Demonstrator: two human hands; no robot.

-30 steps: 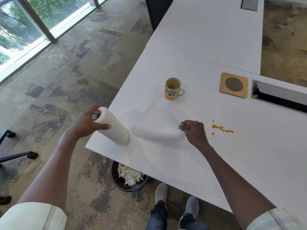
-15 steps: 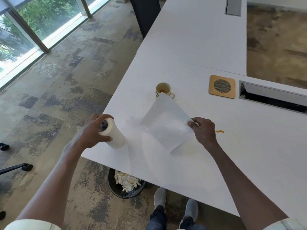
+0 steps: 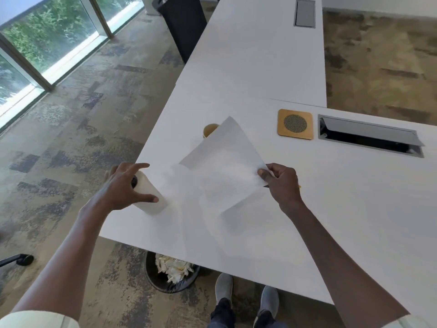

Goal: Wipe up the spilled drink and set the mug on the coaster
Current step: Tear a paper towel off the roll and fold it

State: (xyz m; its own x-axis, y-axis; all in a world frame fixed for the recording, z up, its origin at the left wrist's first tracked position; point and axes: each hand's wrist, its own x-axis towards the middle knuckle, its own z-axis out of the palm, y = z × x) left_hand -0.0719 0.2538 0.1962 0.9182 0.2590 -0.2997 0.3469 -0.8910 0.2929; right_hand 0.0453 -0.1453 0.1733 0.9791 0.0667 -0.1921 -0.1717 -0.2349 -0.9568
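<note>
Meanwhile, the right hand [image 3: 281,183] pinched the right corner of a white paper towel sheet [image 3: 222,171] between thumb and curled fingers, holding it lifted and spread above the white table [image 3: 354,209]. The sheet stood tilted on one corner, its far point rising in front of the mug [image 3: 210,129], so that only the mug's rim and a sliver of its tan inside showed behind the paper's left edge. The left hand [image 3: 126,185] rested on the paper towel roll [image 3: 150,197], which lay on its side near the table's left front edge, well to the left of the mug's side of the sheet; the thumb and fingers were spread loosely around the roll's end rather than clamped tight, the index finger extended. Whether the sheet was still joined to the roll could not be told, since the paper blurred into the tabletop there. The wooden coaster [image 3: 295,124] with its round mesh centre lay bare to the right of the mug, apart from it, and just beyond the coaster's right side sat an open cable tray [image 3: 370,136] sunk into the table. The spill itself was hidden behind the right hand. Under the table's front edge, a black waste bin [image 3: 172,273] held crumpled white paper, beside the person's grey shoes [image 3: 224,288].
</note>
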